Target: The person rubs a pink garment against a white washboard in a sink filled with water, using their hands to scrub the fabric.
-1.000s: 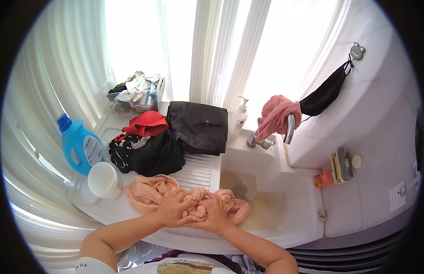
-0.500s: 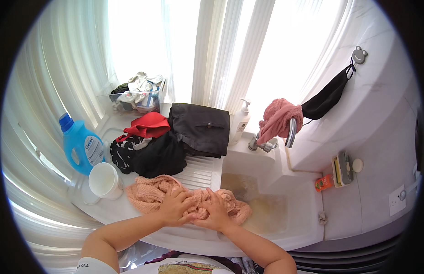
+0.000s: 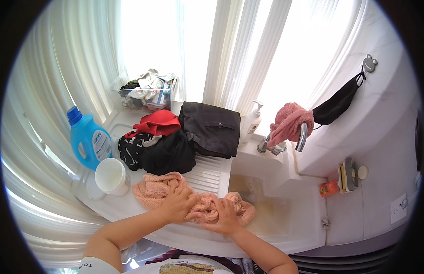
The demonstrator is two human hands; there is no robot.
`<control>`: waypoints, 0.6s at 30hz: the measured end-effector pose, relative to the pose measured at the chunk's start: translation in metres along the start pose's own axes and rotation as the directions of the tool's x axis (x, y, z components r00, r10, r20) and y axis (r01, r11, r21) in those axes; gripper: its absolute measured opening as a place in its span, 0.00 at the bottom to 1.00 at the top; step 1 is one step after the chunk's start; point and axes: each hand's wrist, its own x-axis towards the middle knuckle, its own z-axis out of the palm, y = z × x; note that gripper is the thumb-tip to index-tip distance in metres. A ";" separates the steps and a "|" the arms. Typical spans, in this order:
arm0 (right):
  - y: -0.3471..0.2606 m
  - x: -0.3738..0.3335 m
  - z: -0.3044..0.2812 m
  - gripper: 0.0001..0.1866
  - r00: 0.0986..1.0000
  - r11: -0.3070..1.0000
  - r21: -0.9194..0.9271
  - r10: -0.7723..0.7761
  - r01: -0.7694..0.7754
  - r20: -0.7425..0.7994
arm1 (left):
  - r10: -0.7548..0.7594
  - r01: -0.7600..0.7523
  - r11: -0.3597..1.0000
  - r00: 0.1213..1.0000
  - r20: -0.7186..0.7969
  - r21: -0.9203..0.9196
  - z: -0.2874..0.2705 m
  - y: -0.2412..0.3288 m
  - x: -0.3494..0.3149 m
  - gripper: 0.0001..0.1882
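A wet-looking peach cloth with a waffle texture point(image 3: 150, 189) lies bunched across the ribbed ledge, its right end hanging over the rim of the white sink point(image 3: 307, 228). My left hand point(image 3: 179, 204) presses on its middle with fingers curled into the fabric. Close by on the right, my right hand point(image 3: 223, 214) grips the same cloth near the sink's edge, fingers bent around the folds. Cloudy brownish water point(image 3: 269, 212) stands in the basin beside it.
Behind the cloth lie black clothes point(image 3: 171, 153), a red garment point(image 3: 159, 122) and folded dark trousers point(image 3: 212, 130). At left are a blue detergent bottle point(image 3: 88, 139) and a white tub point(image 3: 112, 177). A pink towel point(image 3: 289, 121) drapes the faucet point(image 3: 302, 138); a pump bottle point(image 3: 252, 122) stands near it.
My two hands have moved slightly apart along the peach cloth, showing more of it between them. The whole view has shifted a little, so the surroundings appear farther right.
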 end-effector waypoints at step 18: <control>0.139 -0.015 -0.026 0.32 0.863 0.782 0.422 0.278 -0.459 0.422 | -0.183 0.178 0.977 0.982 0.033 0.119 -0.010 -0.026 -0.032 0.31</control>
